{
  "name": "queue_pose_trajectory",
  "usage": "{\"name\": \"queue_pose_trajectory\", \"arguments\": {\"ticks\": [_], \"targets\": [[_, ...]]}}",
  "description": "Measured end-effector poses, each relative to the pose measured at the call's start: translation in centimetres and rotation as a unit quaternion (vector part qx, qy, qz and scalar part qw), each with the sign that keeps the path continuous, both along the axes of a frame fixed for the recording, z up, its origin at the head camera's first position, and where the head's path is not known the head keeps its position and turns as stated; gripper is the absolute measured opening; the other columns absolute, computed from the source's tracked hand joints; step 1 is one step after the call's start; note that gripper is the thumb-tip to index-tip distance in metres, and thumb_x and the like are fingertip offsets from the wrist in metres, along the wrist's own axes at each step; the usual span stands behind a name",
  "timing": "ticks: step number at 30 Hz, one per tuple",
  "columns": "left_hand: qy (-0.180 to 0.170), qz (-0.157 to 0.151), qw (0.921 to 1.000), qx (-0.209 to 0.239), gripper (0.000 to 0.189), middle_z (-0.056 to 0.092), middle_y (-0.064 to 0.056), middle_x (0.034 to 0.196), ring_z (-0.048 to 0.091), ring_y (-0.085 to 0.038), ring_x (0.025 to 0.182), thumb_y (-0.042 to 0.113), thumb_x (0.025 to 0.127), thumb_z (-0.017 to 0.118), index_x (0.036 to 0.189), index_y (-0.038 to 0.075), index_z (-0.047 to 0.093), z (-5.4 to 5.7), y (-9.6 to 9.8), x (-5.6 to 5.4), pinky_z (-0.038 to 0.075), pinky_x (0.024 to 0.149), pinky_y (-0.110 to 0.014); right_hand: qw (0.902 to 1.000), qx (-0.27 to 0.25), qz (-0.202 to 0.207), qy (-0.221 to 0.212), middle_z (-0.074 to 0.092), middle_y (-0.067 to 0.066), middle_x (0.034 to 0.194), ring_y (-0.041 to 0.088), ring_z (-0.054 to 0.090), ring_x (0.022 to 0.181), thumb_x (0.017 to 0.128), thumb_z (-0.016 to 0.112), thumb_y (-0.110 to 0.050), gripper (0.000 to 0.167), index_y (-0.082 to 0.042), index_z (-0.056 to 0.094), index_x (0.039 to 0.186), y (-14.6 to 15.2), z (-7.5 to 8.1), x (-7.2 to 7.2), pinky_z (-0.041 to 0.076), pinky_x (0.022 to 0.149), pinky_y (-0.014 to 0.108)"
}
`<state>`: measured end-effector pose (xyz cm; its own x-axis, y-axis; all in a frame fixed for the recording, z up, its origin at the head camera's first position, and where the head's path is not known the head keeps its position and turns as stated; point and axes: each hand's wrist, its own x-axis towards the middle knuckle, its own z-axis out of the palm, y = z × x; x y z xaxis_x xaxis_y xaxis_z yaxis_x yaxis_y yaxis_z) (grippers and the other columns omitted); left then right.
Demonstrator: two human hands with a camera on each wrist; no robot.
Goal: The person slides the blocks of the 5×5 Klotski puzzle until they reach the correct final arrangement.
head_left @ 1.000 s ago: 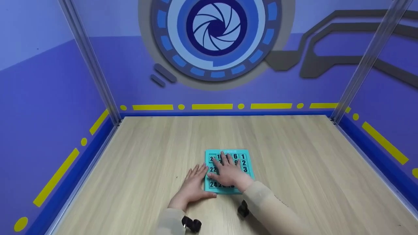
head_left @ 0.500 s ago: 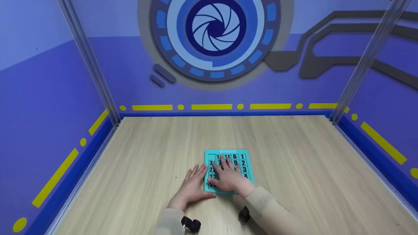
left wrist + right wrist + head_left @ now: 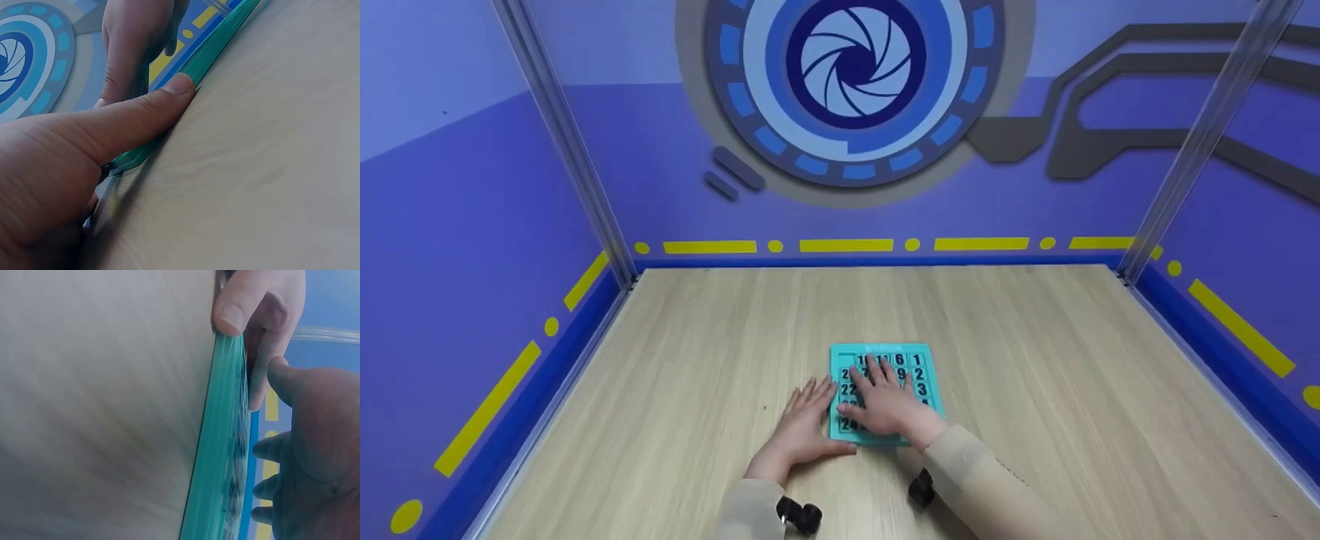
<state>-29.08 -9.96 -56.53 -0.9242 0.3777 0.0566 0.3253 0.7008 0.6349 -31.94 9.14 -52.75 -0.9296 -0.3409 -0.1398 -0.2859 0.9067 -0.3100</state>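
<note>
A teal sliding number puzzle (image 3: 919, 374) with black numbers lies flat on the table. Its top-left slot (image 3: 847, 358) holds no tile. My left hand (image 3: 804, 427) rests at the puzzle's near left corner, fingers straight along the left side. In the left wrist view the left thumb (image 3: 140, 124) presses against the near edge. Over the middle of the puzzle my right hand (image 3: 886, 405) is spread palm down, hiding many tiles; its index finger is by the left column. The right wrist view shows that hand's palm (image 3: 329, 439) above the tiles, its fingertip contact unclear.
The wood-grain table (image 3: 1035, 337) surrounds the puzzle. Blue-purple printed panels (image 3: 472, 262) stand at its back and sides, with metal posts at the back corners. Black wrist cameras (image 3: 799, 516) hang below both sleeves.
In the left column, the tile marked 21 has slid toward the near side, leaving a gap in the top-left corner. My right hand has shifted slightly nearer. The left hand stays put.
</note>
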Motion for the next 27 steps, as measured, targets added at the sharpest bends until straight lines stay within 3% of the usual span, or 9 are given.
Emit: {"name": "queue_pose_trajectory", "arguments": {"ticks": [8, 27], "targets": [[-0.003, -0.001, 1.0, -0.002, 0.112, 0.025, -0.012, 0.172, 0.013, -0.04, 0.161, 0.055, 0.076, 0.086, 0.161, 0.006, 0.032, -0.1, 0.0, -0.1, 0.007, 0.132, -0.059, 0.9999, -0.004, -0.009, -0.005, 0.015, 0.018, 0.173, 0.043, 0.01, 0.16, 0.102, 0.048, -0.062, 0.08, -0.015, 0.029, 0.163, 0.0, -0.2, -0.4, 0.01, 0.123, 0.078], [-0.004, -0.003, 1.0, 0.006, 0.11, 0.026, -0.014, 0.171, 0.014, -0.042, 0.16, 0.05, 0.076, 0.088, 0.159, 0.002, 0.034, 0.0, -0.1, -0.1, 0.008, 0.132, -0.061, 0.9998, -0.006, 0.017, 0.003, 0.02, 0.018, 0.172, 0.045, 0.012, 0.16, 0.103, 0.047, -0.06, 0.078, -0.014, 0.029, 0.163, -1.4, 0.1, -0.5, 0.012, 0.122, 0.079]]}}
